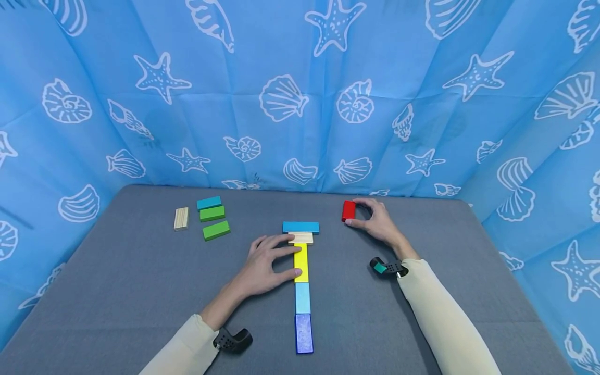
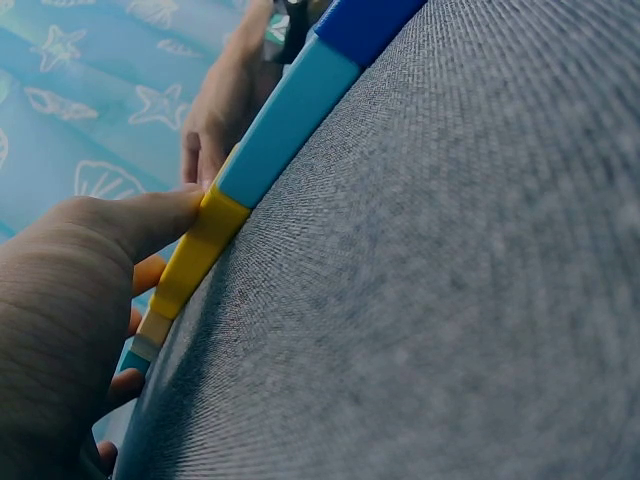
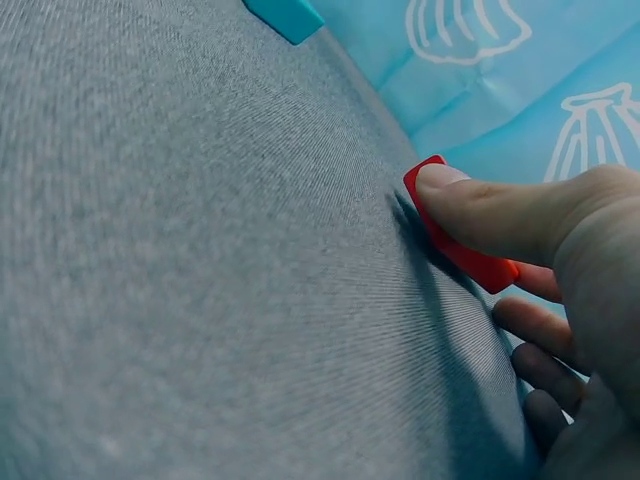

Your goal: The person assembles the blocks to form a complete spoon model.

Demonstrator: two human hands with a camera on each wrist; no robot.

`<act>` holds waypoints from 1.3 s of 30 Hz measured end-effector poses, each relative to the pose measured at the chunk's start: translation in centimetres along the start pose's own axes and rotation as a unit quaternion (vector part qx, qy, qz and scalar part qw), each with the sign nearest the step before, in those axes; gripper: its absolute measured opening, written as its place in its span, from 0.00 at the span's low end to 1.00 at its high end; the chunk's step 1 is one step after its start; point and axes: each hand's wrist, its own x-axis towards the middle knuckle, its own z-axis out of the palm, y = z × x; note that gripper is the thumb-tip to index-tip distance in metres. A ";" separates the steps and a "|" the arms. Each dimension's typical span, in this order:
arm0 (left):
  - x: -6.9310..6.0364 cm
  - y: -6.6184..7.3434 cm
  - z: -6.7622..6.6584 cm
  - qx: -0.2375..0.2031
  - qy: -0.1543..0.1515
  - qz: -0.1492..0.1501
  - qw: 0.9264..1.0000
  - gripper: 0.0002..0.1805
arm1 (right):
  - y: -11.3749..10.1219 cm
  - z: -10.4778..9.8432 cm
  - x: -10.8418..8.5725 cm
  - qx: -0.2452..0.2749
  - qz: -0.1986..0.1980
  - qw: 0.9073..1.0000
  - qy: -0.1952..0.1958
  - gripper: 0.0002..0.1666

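A row of blocks runs up the table's middle: a dark blue block [image 1: 304, 333], a light blue block [image 1: 302, 298] and a yellow block [image 1: 303, 264] lie end to end. Beyond them a plain wooden block [image 1: 304, 238] and a blue block [image 1: 300, 227] lie crosswise. My left hand [image 1: 264, 263] rests its thumb and a fingertip on the yellow block, fingers spread; another fingertip reaches the plain wooden block. To the right of the row, my right hand [image 1: 377, 224] pinches a red block [image 1: 348, 210] between thumb and finger, its lower fingers free in the right wrist view.
At the far left lie a second plain wooden block [image 1: 181, 219], a teal block [image 1: 209, 203] and two green blocks [image 1: 216, 230]. A grey cloth [image 1: 140, 291] covers the table. Behind it hangs a blue curtain [image 1: 300, 140] with shells and starfish.
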 end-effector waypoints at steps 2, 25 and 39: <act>0.0 0.0 0.0 0.000 0.000 0.000 1.000 0.31 | -0.1 0.0 0.0 0.005 -0.001 1.000 0.001 0.39; 0.1 0.3 -0.2 0.004 -0.011 -0.017 1.000 0.30 | -4.4 2.1 1.5 0.026 0.005 0.995 -0.092 0.38; 0.1 0.2 -0.1 0.003 -0.012 -0.016 1.000 0.30 | -5.1 3.4 2.8 0.001 -0.036 0.992 -0.119 0.36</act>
